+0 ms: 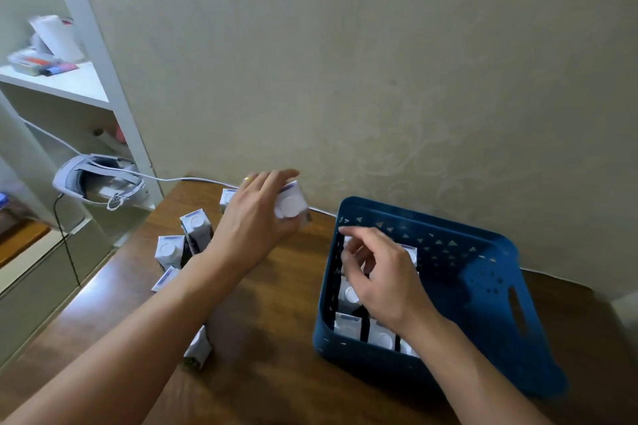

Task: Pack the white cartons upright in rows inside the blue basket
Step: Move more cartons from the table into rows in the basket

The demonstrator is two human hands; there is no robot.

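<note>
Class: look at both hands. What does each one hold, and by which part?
The left hand grips a white carton around its body, cap end exposed. The right hand hovers over the blue basket, holding nothing visible.

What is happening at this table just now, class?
A person is packing white cartons into a blue basket on a wooden table. The left hand grips one carton in the air, left of the basket. The right hand reaches into the basket, over cartons standing upright along its left side. More cartons wait on the table at left, one lying on its side.
</note>
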